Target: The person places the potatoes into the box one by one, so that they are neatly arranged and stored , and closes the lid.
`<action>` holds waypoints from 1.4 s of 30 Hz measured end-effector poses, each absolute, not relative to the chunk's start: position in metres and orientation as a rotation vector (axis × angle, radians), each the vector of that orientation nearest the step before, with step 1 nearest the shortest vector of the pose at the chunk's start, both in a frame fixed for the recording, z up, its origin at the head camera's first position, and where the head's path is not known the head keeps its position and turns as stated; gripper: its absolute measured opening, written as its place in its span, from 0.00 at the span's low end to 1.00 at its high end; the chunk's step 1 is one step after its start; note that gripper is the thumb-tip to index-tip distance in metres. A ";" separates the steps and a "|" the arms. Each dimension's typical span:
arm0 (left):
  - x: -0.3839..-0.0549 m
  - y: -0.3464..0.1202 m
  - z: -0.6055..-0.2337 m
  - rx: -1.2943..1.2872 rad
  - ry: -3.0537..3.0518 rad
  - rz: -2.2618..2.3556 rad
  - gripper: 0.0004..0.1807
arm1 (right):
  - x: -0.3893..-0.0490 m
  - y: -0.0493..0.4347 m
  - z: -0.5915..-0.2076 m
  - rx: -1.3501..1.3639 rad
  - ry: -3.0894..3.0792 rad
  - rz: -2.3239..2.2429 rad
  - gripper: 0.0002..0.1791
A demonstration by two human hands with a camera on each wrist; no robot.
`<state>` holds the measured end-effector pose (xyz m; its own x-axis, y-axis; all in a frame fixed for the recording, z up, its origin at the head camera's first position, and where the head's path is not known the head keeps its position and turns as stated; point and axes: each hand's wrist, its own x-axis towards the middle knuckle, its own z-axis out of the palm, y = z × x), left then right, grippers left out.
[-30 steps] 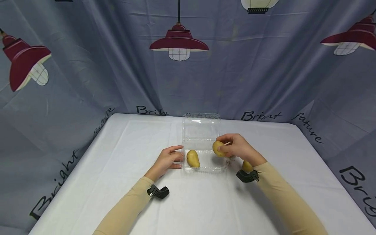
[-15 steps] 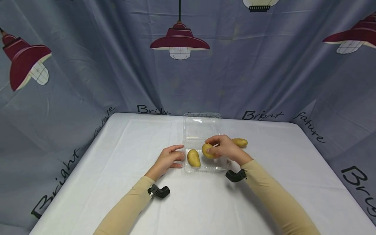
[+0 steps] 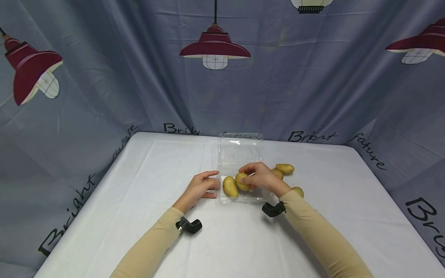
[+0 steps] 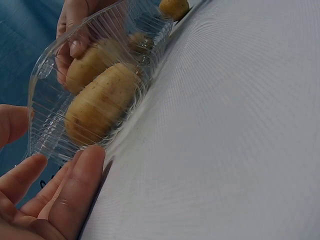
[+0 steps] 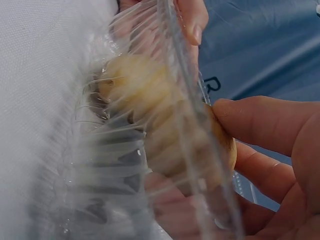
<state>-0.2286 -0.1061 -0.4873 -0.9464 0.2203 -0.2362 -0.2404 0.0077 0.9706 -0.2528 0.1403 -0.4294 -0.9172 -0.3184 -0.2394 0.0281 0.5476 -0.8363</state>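
A clear plastic clamshell box lies on the table with its lid folded back. In its left part rests a yellow potato. My right hand grips a second potato between thumb and fingers, inside the box and right beside the first one. The right wrist view shows that held potato partly behind the ribbed plastic wall. My left hand is at the box's left side, its fingertips against or very near the wall; in the left wrist view its fingers are extended.
To the right of the box, partly behind my right arm, lie more potatoes: one at the back, another potato by the wrist and a third potato by the sleeve. A white cloth covers the table; a printed grey-blue curtain surrounds it.
My right hand has carried its potato leftward and down into the box, next to the first potato. Potatoes behind the right arm have come into view. The left hand stays at the box.
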 end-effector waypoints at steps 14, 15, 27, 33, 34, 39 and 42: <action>-0.229 -0.104 -0.486 -0.038 1.965 2.002 0.30 | -0.253 0.137 -0.435 -0.214 2.455 -1.297 0.22; -0.229 -0.104 -0.485 -0.037 1.967 2.001 0.30 | -0.253 0.136 -0.436 -0.210 2.460 -1.291 0.21; -0.229 -0.105 -0.485 -0.042 1.966 1.998 0.31 | -0.254 0.132 -0.443 -0.200 2.533 -1.148 0.20; -0.229 -0.104 -0.484 -0.041 1.969 2.011 0.30 | -0.253 0.131 -0.441 -0.221 2.545 -1.124 0.21; -0.229 -0.104 -0.484 -0.039 1.970 2.011 0.30 | -0.253 0.130 -0.441 -0.224 2.546 -1.120 0.21; -0.229 -0.105 -0.485 -0.043 1.973 2.004 0.30 | -0.253 0.129 -0.441 -0.207 2.540 -1.116 0.20; -0.229 -0.105 -0.485 -0.045 1.974 2.002 0.30 | -0.252 0.130 -0.441 -0.205 2.536 -1.118 0.20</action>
